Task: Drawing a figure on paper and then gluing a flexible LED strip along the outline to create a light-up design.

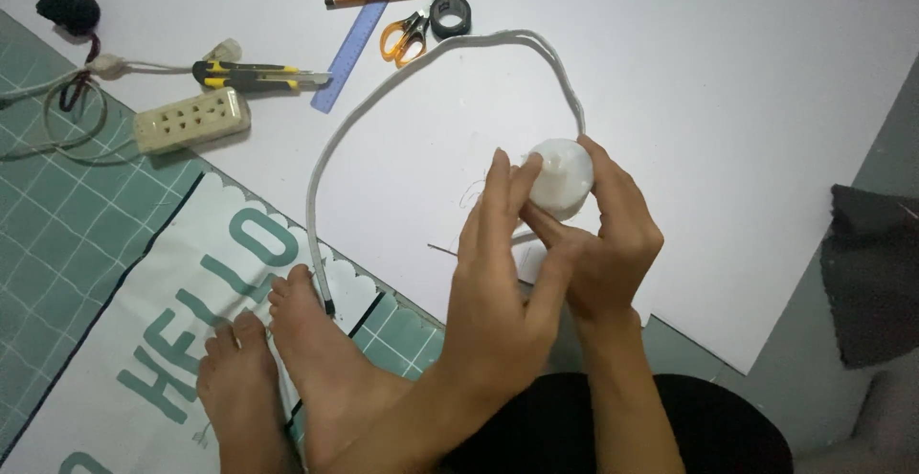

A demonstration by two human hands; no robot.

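Both hands meet right of frame centre around a white round fitting (562, 177), a domed plastic piece lying over the large white sheet (728, 81) that covers most of the upper frame. The right hand (608, 244) grasps the fitting from the right and from below, its fingers wrapped round the far side and its thumb pressed to the near face. The left hand (498, 273) comes in from the lower left, fingers extended upward, with its fingertips (500, 163) touching the fitting's left edge; it presses against the piece rather than enclosing it. The fitting thus lies directly between the two hands, slightly above both palms in the frame, and the right hand carries it. A white flat cable (383, 86) leaves the fitting at its upper side, arcs up toward the top centre of the frame, then runs down to the left and ends just beside the toes of a bare foot (316, 340) at lower centre-left, near the green mat (57, 206); its dark end sits touching or nearly touching that foot, which I cannot settle. Well apart in the upper left lie a power strip (191, 120), a utility knife (258, 76), a blue ruler (364, 29), orange-handled scissors (407, 35) and a roll of black tape (450, 16).
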